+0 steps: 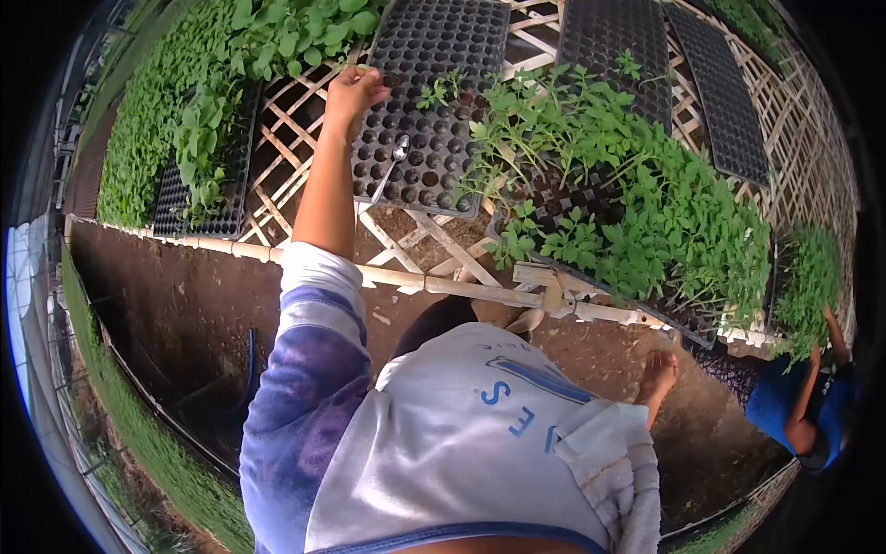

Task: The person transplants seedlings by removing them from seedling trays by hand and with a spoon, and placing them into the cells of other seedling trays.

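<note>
My left hand (pixel 355 92) is stretched out over the left edge of a black seedling tray (pixel 420 138). Its fingertips are pinched together; a small pale-green bit shows at them, too small to name. On the near part of that tray lies a metal spoon (pixel 391 168), bowl pointing away from me. A small loose seedling (pixel 441 90) rests across the tray's cells. Leafy seedlings (pixel 554 129) crowd the tray to its right, some leaning over. My right hand (pixel 658 371) hangs low at my right side, apart from the trays; its fingers are not clear.
Slatted bamboo benching (pixel 277 138) carries the trays, with a bamboo rail (pixel 415 280) along its front. More black trays (pixel 614 51) stand behind. Dense green plants (pixel 152 138) fill the left. At the far right, a person in blue (pixel 789 406) reaches into seedlings.
</note>
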